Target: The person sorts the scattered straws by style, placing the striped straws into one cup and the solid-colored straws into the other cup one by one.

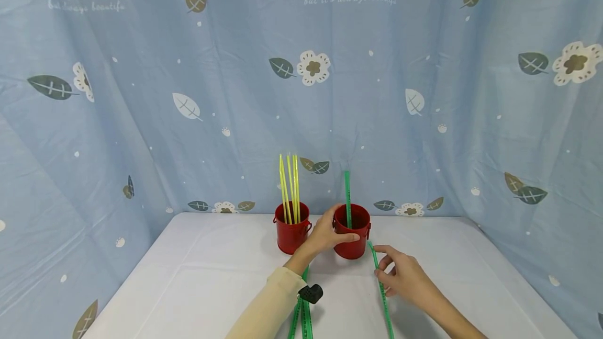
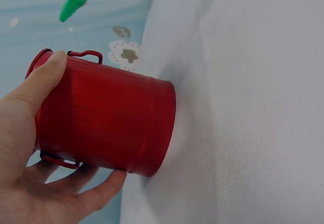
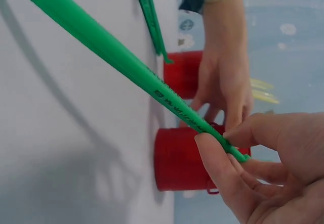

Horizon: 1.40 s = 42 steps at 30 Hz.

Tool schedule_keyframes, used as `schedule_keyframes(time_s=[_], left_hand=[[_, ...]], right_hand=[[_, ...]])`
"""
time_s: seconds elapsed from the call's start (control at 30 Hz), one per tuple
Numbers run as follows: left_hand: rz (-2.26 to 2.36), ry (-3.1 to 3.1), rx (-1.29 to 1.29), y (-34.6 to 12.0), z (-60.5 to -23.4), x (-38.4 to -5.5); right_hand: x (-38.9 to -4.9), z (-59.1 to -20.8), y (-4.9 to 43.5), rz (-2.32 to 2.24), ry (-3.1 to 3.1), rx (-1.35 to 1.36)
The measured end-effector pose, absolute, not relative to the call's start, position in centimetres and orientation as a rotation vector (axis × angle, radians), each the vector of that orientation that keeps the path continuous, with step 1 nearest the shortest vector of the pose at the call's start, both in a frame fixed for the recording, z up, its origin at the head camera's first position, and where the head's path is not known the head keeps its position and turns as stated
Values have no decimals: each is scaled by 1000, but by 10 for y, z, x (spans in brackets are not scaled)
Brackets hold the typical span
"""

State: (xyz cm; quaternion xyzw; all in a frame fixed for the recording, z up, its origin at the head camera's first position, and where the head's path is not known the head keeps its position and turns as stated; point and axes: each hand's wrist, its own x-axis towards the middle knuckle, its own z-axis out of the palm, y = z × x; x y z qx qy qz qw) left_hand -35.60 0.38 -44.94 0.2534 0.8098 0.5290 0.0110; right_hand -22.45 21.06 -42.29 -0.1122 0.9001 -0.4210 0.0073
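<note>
My left hand grips the right-hand small red pail near its rim, thumb on the near side; in the left wrist view the pail stands on the white table. One green wrapped straw stands upright inside it. Right of the pail, my right hand pinches another green wrapped straw near its upper end. In the right wrist view, dark printing runs along this long, slim straw, and thumb and fingertips hold it close before the pail.
A second red pail to the left holds several yellow straws. More green straws lie on the white table beneath my left forearm. A blue patterned curtain hangs behind the table.
</note>
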Motion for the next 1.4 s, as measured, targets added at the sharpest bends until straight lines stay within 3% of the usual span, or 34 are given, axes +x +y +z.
schedule_keyframes(time_s=[0.4,1.4], left_hand=[[1674,2502,775,4,-449,-354],[1659,2513,806,4,-450,-356]], right_hand=[[-238,-408,215,-1287,2995,-206],[-278,-341,213,-1534,3274,-640]])
